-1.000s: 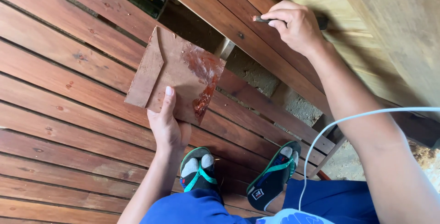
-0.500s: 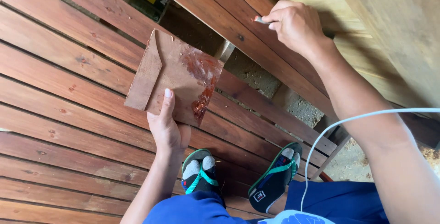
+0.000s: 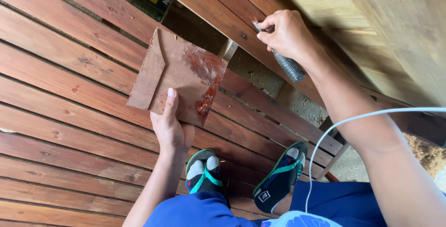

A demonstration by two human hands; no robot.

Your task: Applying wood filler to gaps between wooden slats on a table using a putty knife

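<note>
Open run of slatted deck to the left, bare and wide enough for a hand to sweep. Near centre, blocked by the left hand gripping a glue-smeared board. Gap between slats just right of the board, open down to rough ground. Far right closed off by a pale timber beam, with the right hand and its tool pressed against a slat below it. Near edge crowded by sandalled feet and a white cable.

Matt reddish wooden slats, a rough brown board with glossy wet smears, a ribbed tool handle.
</note>
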